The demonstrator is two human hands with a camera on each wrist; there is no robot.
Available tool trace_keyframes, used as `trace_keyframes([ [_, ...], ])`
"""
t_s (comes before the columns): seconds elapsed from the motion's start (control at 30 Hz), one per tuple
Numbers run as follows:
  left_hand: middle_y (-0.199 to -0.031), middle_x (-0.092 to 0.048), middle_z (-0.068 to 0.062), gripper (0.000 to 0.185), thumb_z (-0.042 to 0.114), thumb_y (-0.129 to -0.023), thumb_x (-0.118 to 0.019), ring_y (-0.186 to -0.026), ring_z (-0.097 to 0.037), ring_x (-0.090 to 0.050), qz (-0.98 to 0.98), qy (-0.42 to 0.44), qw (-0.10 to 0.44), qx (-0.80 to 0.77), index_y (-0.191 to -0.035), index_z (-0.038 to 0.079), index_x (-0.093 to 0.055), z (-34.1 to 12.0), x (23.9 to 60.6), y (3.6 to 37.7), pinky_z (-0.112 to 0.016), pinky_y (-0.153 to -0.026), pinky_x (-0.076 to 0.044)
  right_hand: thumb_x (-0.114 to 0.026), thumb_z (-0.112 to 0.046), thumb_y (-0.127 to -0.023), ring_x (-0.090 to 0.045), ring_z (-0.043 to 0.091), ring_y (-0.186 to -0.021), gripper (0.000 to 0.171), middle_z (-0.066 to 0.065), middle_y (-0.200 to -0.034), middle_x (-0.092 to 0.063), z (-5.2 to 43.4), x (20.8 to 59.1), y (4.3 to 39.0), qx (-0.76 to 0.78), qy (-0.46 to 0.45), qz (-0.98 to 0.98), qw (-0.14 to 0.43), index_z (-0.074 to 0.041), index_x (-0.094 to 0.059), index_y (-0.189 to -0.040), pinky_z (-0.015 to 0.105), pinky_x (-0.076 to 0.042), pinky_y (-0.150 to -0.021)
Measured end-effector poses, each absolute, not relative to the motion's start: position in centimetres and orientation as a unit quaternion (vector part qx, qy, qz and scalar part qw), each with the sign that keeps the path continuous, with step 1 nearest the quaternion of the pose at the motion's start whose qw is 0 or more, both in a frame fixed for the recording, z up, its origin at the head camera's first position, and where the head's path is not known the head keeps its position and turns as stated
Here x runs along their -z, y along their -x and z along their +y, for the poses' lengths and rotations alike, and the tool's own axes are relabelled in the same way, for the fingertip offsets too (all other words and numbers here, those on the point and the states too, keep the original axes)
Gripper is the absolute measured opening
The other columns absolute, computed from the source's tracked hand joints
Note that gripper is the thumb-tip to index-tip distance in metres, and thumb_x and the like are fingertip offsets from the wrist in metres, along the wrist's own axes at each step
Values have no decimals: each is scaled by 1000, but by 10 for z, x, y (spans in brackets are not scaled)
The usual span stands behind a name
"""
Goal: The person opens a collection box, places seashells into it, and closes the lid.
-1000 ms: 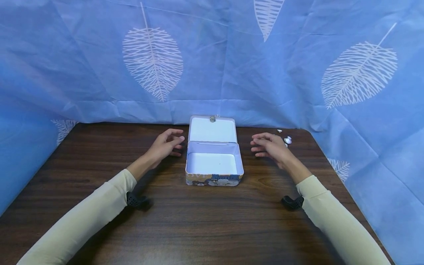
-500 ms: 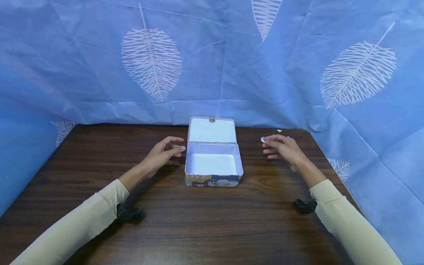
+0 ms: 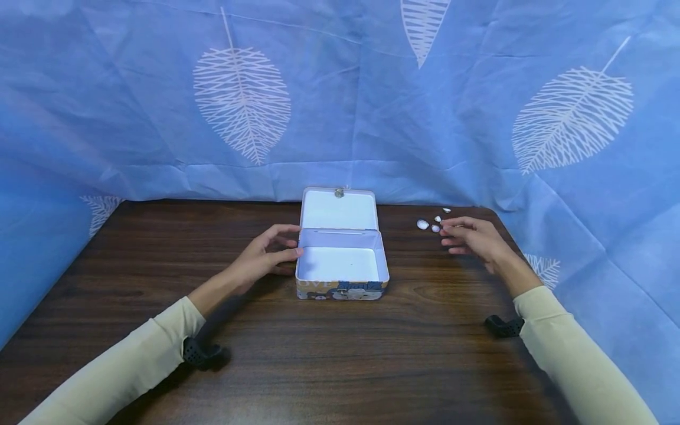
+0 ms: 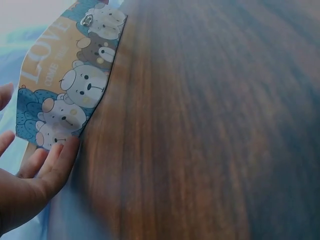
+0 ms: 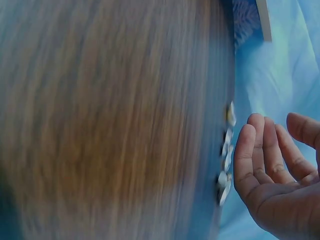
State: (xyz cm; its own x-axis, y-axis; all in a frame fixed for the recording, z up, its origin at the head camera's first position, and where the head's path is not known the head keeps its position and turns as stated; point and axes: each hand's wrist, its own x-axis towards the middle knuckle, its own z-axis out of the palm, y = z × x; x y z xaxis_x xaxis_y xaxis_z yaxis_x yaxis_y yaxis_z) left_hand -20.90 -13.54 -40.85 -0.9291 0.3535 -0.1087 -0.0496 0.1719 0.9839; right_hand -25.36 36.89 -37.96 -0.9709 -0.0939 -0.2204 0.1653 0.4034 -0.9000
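A small tin box [image 3: 342, 289] stands on the table with its lid [image 3: 340, 209] raised, showing a white inside with nothing in it. Cartoon bears and the word LOVE decorate its front wall [image 4: 85, 85] in the left wrist view. My left hand [image 3: 257, 257] is at the box's left side, thumb and fingertips right at the wall, fingers gently bent. Several small white shells [image 3: 422, 224] lie at the table's back right. Beside them my right hand [image 3: 475, 239] hovers with loosely bent fingers. In the right wrist view nothing is between these fingers [image 5: 245, 150].
The dark wooden table [image 3: 340, 360] ends at the back against a blue cloth [image 3: 329, 88] with white leaf prints. Its right edge runs close past my right forearm. A black wrist device [image 3: 199, 354] hangs under my left sleeve, another [image 3: 502, 326] under the right.
My right hand has moved right, uncovering shells it hid before. My left hand has shifted slightly down and right, its fingertips coming up to the box's left wall.
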Motion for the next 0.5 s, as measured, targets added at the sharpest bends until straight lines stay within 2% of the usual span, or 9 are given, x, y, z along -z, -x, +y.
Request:
trace_keyframes([
  [0.17, -165, -44, -23, 66, 23, -108, -79, -151, -40, -50, 741, -97, 166, -644, -168, 21, -50, -133, 410, 207, -49, -100, -70, -61, -22, -118, -80, 0, -102, 44, -23, -107, -79, 385, 386, 259, 561, -28, 820, 111, 4, -56, -154, 27, -70, -91],
  [0.23, -166, -43, -22, 67, 23, -108, -79, -152, -41, -51, 740, -95, 168, -645, -168, 22, -50, -132, 410, 207, -49, -100, -70, -64, -19, -116, -80, 0, -100, 33, -23, -104, -79, 391, 388, 262, 577, -33, 809, 110, -2, -63, -145, 25, -70, -89],
  [0.33, -167, -43, -23, 68, 23, -108, -79, -152, -42, -51, 739, -96, 173, -645, -169, 22, -49, -132, 411, 207, -49, -99, -70, -68, -14, -114, -80, 0, -96, 13, -23, -100, -81, 400, 389, 264, 605, -42, 788, 110, -17, -75, -125, 23, -69, -84],
  [0.43, -167, -42, -23, 67, 21, -109, -78, -152, -42, -51, 734, -98, 179, -648, -170, 22, -50, -132, 412, 208, -49, -98, -71, -68, -9, -113, -80, 0, -91, 23, -22, -98, -82, 407, 390, 266, 624, -46, 773, 108, -29, -78, -107, 22, -69, -81],
  [0.5, -168, -42, -22, 67, 21, -109, -77, -151, -42, -50, 730, -100, 183, -651, -170, 22, -50, -132, 412, 209, -48, -98, -71, -68, -8, -112, -80, 0, -90, 26, -22, -97, -81, 411, 390, 266, 624, -47, 773, 104, -30, -79, -103, 21, -69, -81],
])
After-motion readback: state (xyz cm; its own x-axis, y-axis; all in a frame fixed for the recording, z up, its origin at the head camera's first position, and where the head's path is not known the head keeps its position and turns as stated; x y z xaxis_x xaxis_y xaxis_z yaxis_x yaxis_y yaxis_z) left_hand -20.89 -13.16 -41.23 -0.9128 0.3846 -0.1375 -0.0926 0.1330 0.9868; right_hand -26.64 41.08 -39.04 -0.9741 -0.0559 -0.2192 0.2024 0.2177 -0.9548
